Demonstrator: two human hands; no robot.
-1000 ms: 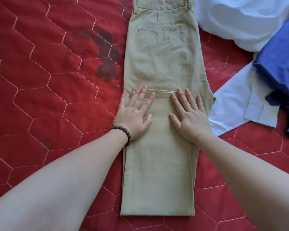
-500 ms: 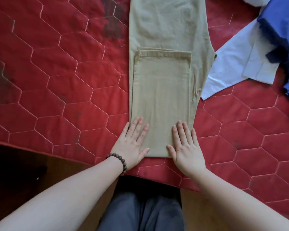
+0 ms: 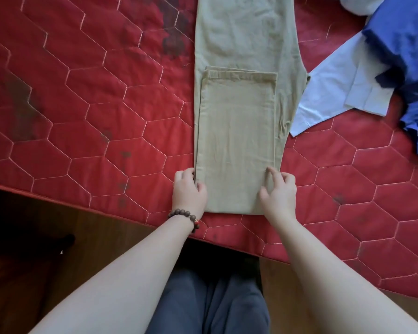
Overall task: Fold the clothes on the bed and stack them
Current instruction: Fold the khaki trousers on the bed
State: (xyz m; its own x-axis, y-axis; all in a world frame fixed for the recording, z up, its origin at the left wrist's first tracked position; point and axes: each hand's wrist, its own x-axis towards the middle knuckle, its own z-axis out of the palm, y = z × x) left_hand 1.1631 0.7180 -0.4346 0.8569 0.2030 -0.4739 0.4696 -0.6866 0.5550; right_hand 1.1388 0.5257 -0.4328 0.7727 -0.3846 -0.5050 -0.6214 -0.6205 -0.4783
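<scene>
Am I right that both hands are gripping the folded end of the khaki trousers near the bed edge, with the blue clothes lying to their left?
Not quite. The head view shows the left hand and right hand gripping the folded end of the khaki trousers near the bed edge, but the blue clothes lie to their right, not their left.

Top edge is cutting off khaki trousers (image 3: 237,131), so waistband is lying out of view. My left hand (image 3: 188,191) is curling at trousers' left edge, fingertips hiding under fabric. My right hand (image 3: 279,192) is covering near right corner of fold. Blue garment (image 3: 410,59) is running off right edge. White garment (image 3: 355,3) is showing only sliver at top. Pale blue shirt (image 3: 333,92) is lying partly buried under blue garment.
</scene>
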